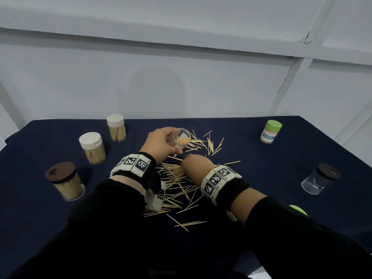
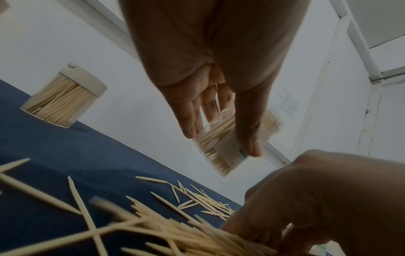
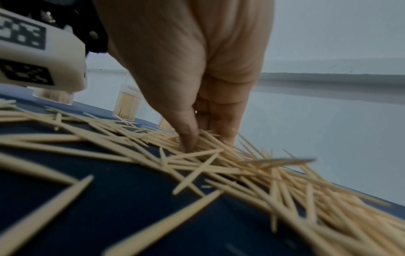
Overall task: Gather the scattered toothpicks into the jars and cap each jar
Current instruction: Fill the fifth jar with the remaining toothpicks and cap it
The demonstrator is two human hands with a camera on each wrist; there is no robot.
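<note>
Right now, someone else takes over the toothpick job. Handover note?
Left hand holds the open clear jar, tilted, partly filled.
Right hand pinches into the scattered toothpicks on the blue cloth; thumb and fingers are closing on a bunch.
Done: two white-capped jars, brown-capped jar and green-capped jar stand capped and hold toothpicks.
Left: most of the pile; the held jar needs a cap, possibly the green lid beside the right forearm. Black-capped jar looks nearly empty.
</note>
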